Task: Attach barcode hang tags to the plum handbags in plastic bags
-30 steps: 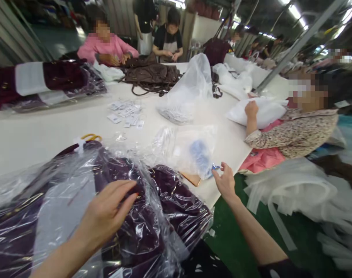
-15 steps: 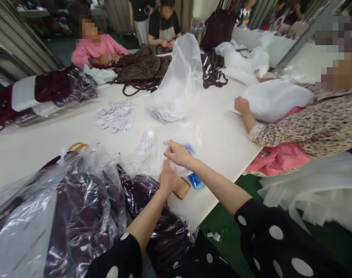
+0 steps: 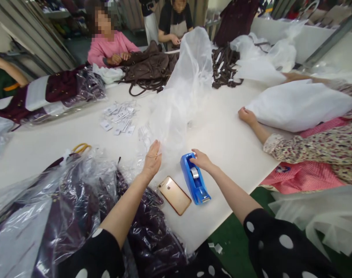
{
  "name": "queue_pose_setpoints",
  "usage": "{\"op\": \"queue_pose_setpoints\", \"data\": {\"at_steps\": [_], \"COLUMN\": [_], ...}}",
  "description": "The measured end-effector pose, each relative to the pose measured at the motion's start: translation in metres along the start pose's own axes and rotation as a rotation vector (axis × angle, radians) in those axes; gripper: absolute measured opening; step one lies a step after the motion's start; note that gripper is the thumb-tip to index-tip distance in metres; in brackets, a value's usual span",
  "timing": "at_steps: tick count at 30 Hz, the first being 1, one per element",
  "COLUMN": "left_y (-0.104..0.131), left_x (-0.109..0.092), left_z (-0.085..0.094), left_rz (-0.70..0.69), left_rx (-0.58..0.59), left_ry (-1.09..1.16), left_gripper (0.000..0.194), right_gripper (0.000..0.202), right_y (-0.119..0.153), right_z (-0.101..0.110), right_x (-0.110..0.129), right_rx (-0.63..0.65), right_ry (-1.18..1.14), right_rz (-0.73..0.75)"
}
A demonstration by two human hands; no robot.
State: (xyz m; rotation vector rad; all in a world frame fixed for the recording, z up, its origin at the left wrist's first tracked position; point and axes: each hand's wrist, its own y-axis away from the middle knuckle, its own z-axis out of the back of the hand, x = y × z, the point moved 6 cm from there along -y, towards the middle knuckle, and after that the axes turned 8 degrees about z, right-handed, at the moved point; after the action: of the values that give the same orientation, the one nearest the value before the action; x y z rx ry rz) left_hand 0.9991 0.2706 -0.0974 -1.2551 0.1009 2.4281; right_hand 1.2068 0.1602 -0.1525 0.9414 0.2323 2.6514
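My left hand (image 3: 152,160) lies at the near edge of a translucent plastic bag (image 3: 176,116), its fingers stretched out. Whether it touches the plastic is unclear. At the far end of a blue tape dispenser (image 3: 196,188), my right hand (image 3: 202,160) has its thumb and index finger apart, beside or lightly touching the rim. The dispenser rests on the table with a roll of tape inside. Between my forearms, a gold phone (image 3: 175,195) lies face down. Dark purple bags in clear plastic (image 3: 85,216) are piled near my left arm.
White paper tags (image 3: 119,117) lie scattered on the white table (image 3: 219,131). Yellow-handled scissors (image 3: 81,147) lie at the left. Brown bags (image 3: 152,67) and a wrapped maroon bag (image 3: 60,88) are farther back. A co-worker's hand (image 3: 247,116) touches a white padded bundle (image 3: 300,104) at right.
My hands have moved apart, the left one leftward and the right one rightward to the tape dispenser. The dispenser and phone now show uncovered. The plastic bag has shifted over the printed sheet.
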Motion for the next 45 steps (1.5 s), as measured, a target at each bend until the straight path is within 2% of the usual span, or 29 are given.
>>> {"op": "queue_pose_setpoints", "data": {"at_steps": [3, 6, 10, 13, 15, 19, 24, 26, 27, 28, 30, 32, 33, 35, 37, 38, 39, 42, 45], "left_y": [0.002, 0.007, 0.006, 0.006, 0.013, 0.045, 0.084, 0.095, 0.099, 0.102, 0.107, 0.125, 0.138, 0.163, 0.183, 0.192, 0.2, 0.224, 0.248], "left_x": [0.019, 0.034, 0.044, 0.048, 0.046, 0.036, 0.02, 0.01, 0.006, 0.005, 0.014, 0.032, 0.039, 0.039, 0.022, 0.01, -0.005, -0.041, -0.046], "left_z": [-0.025, -0.045, -0.065, -0.085, -0.101, -0.126, -0.122, -0.113, -0.106, -0.096, -0.068, -0.04, -0.028, -0.01, 0.011, 0.023, 0.037, 0.085, 0.147], "left_rz": [0.029, 0.073, 0.132, 0.166, 0.118, -0.101, -0.197, -0.212, -0.196, -0.144, 0.098, 0.401, 0.515, 0.608, 0.551, 0.486, 0.4, 0.152, 0.092], "left_rx": [0.195, 0.319, 0.305, 0.286, 0.314, 0.478, 0.646, 0.693, 0.675, 0.613, 0.376, 0.137, 0.064, 0.014, 0.004, -0.007, -0.021, -0.087, -0.201], "left_ry": [-0.224, -0.387, -0.464, -0.516, -0.556, -0.609, -0.56, -0.509, -0.458, -0.391, -0.212, -0.069, -0.027, 0.02, 0.059, 0.067, 0.049, -0.182, -0.49], "left_gripper": [0.054, 0.06, 0.066, 0.062, 0.056, 0.047, 0.045, 0.049, 0.053, 0.056, 0.056, 0.049, 0.045, 0.038, 0.033, 0.031, 0.03, 0.031, 0.032], "right_gripper": [0.044, 0.032, 0.034, 0.037, 0.037, 0.037, 0.038, 0.038, 0.038, 0.038, 0.039, 0.043, 0.044, 0.041, 0.036, 0.035, 0.035, 0.042, 0.044], "right_y": [-0.018, -0.017, 0.008, 0.03, 0.041, 0.048, 0.028, 0.017, 0.012, 0.01, 0.011, 0.024, 0.035, 0.065, 0.098, 0.112, 0.124, 0.133, 0.125], "right_z": [-0.006, -0.005, 0.0, 0.003, 0.006, 0.013, 0.016, 0.015, 0.015, 0.016, 0.02, 0.029, 0.033, 0.025, -0.011, -0.037, -0.062, -0.118, -0.153], "right_x": [0.011, 0.014, 0.018, 0.028, 0.035, 0.039, 0.025, 0.016, 0.011, 0.007, 0.007, 0.024, 0.04, 0.079, 0.113, 0.123, 0.126, 0.109, 0.092], "right_rx": [0.07, 0.089, 0.072, 0.026, -0.011, -0.076, -0.107, -0.095, -0.085, -0.069, -0.047, -0.122, -0.185, -0.257, -0.127, -0.015, 0.044, -0.074, -0.178], "right_ry": [0.066, 0.128, 0.153, 0.11, 0.082, 0.125, 0.283, 0.34, 0.358, 0.364, 0.353, 0.347, 0.338, 0.291, 0.219, 0.224, 0.262, 0.462, 0.51], "right_rz": [0.076, 0.107, 0.151, 0.197, 0.226, 0.203, 0.08, 0.0, -0.044, -0.081, -0.104, -0.011, 0.079, 0.312, 0.522, 0.587, 0.593, 0.481, 0.548]}}
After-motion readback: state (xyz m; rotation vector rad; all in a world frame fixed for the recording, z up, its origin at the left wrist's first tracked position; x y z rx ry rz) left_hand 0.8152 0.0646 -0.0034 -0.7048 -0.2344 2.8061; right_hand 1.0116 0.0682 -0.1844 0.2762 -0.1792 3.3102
